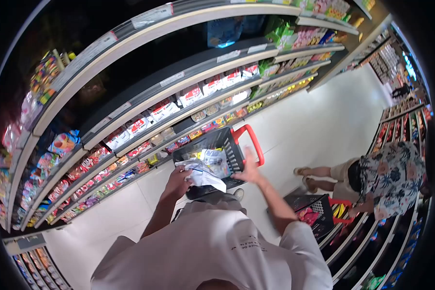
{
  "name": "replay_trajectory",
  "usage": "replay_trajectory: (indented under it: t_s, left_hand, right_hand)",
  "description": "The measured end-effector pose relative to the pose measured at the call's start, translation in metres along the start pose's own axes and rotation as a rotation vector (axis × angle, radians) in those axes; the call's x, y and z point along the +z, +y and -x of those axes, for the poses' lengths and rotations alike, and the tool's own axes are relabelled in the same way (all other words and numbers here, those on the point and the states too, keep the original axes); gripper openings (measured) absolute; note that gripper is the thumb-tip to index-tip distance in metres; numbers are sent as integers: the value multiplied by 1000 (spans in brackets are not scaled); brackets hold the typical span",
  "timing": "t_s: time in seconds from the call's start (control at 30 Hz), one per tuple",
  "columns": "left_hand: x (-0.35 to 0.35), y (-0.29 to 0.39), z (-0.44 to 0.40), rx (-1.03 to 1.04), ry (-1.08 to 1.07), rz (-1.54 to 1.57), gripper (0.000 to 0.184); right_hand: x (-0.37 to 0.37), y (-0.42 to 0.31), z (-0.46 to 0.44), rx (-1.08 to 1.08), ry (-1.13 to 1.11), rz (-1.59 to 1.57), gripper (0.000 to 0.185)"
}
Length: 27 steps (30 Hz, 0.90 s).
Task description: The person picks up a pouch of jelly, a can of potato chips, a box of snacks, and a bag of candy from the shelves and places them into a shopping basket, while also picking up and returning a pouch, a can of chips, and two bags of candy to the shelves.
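Observation:
A black shopping basket (183, 153) with a red handle (261, 150) is in front of my body. Packaged goods (215, 162) lie inside it. My left hand (179, 180) is closed on a white plastic package (205, 178) over the basket's near left part. Near the basket's right side, my right hand (249, 169) has its fingers spread beside the red handle, slightly blurred, with nothing visible in it.
Long shelves (193, 72) of packaged snacks curve along the left and top. At the right, a person in a floral shirt (391, 176) holds another black basket (314, 212) with a red handle, beside more shelves (367, 241). Pale tiled floor (333, 106) lies between.

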State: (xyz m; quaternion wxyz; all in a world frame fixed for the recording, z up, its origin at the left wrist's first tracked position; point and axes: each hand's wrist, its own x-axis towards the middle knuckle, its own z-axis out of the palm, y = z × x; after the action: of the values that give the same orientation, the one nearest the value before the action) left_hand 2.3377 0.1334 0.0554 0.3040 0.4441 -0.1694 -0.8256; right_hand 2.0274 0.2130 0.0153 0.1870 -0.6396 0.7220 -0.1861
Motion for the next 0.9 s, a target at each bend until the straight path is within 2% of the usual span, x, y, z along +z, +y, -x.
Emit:
replay_trajectory:
  t_s: [0.03,0.1,0.13,0.2,0.23,0.27,0.3,0.33,0.37,0.43,0.47,0.5,0.57,0.6,0.63,0.7,0.83,0.9]
  left_hand:
    - [11,-1,2,20,-3,23,15]
    - [29,-7,14,-2,-153,-15,18]
    - [35,-17,20,171,-226,-289,18]
    - [53,-29,24,300,-235,-258,17]
    - [57,-28,19,178,-226,-86,15]
    - [61,-26,15,61,-198,90,14]
    - [70,-19,18,89,-173,-91,17]
    - [85,-12,36,125,-161,-112,20]
    - [98,-8,49,161,-153,-133,22]
    - [84,-27,28,557,-333,-343,25]
    - [86,-35,21,405,-154,-356,38]
    - [95,-44,21,403,-156,-351,38]
    - [111,-68,24,532,-294,-569,49]
    - [138,-74,43,437,-338,-575,69]
    - [148,-85,48,459,-285,-774,84]
    - [182,-96,65,464,-355,-615,94]
    - [215,-106,89,528,-205,-601,92]
    - [218,-107,97,442,-56,-663,88]
  right_hand:
    - [9,-7,6,-263,63,-256,122]
    - [-16,-69,19,-332,7,-430,99]
    - [-12,-73,22,-361,-16,-426,99]
    - [-4,-75,28,-76,-88,-826,75]
    - [-18,-81,33,-105,33,-837,59]
    - [-18,-67,36,-77,-17,-869,58]
    - [-20,-51,39,-43,-60,-897,57]
    - [-38,-48,41,7,-76,-916,51]
    - [-56,-38,41,-22,-128,-805,48]
    - [-86,-27,45,-21,-110,-889,40]
    - [-100,-22,47,-22,-109,-882,40]
    - [-111,-16,50,10,-92,-915,38]
    - [-128,-5,53,52,-86,-950,35]
    - [-134,-1,51,41,-51,-1068,35]
    - [-138,3,49,32,-13,-1185,36]
    - [-153,10,44,94,-42,-1232,35]
    - [-180,9,40,181,-78,-1336,42]
    - [-188,4,40,222,-131,-1356,43]
